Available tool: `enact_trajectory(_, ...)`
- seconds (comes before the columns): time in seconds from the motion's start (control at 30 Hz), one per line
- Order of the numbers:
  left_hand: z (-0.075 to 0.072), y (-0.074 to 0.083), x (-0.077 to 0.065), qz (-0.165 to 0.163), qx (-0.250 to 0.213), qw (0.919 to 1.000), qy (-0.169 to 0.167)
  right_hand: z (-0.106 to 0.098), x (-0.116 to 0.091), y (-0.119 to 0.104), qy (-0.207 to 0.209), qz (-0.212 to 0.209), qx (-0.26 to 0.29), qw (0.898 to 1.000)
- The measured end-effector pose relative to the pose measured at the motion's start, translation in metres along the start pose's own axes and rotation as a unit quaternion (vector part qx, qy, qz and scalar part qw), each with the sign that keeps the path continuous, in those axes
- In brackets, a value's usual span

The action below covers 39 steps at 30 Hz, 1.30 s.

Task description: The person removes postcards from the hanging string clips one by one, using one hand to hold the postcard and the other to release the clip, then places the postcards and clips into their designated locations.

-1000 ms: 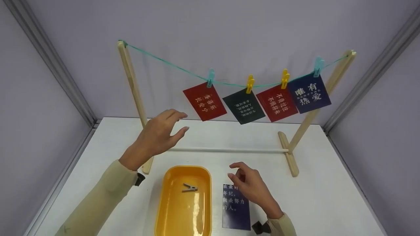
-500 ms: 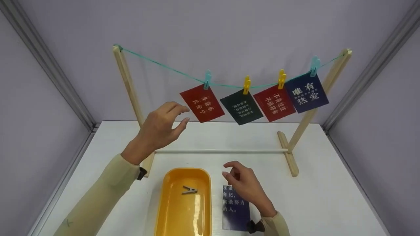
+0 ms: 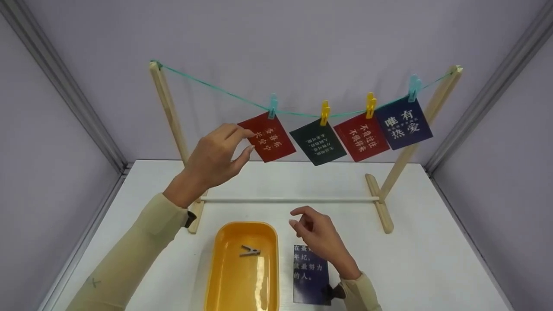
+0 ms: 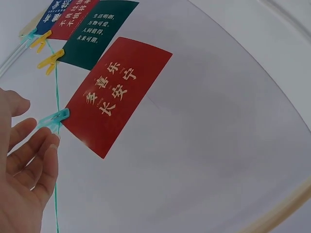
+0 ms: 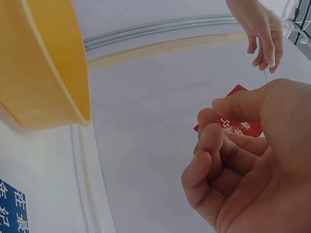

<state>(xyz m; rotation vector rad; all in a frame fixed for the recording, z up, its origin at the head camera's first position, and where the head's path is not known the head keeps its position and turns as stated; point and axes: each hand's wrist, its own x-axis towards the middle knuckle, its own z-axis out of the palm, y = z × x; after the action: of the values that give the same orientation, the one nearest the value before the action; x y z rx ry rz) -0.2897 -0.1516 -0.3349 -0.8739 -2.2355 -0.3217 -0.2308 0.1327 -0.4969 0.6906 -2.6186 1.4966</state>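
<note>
My left hand is raised at the left end of the hanging cards, fingers bent and apart from the thumb, holding nothing. In the head view its fingertips overlap the corner of a red card, clipped to a green string by a light blue clothespin. The left wrist view has the fingers close by that clothespin. Loosely curled and holding nothing, my right hand hovers over the top of a dark blue card with white characters, partly covering it.
A yellow tray with a grey clothespin stands left of the dark blue card. Along the string hang a green card, another red card and a blue card. Wooden posts hold up the string.
My left hand has moved up and right to the first red card's corner. The right hand has shifted slightly up and left. The hanging cards and tray stay as they were.
</note>
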Motion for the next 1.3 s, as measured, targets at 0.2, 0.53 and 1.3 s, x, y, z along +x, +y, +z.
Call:
enact_trajectory(0.2, -0.003, 0.002, 0.011, 0.016, 0.023, 0.9995, 0.011, 0.001, 0.007, -0.006, -0.004, -0.014, 0.003, 1.000)
enact_trajectory(0.53, -0.009, 0.007, 0.020, 0.018, 0.048, 0.9987, -0.005, 0.007, 0.012, -0.012, 0.023, -0.026, -0.013, 0.999)
enact_trajectory(1.3, -0.009, -0.008, 0.051, 0.018, 0.057, 0.9981, -0.016, 0.020, 0.052, -0.018, 0.034, 0.007, 0.031, 0.999)
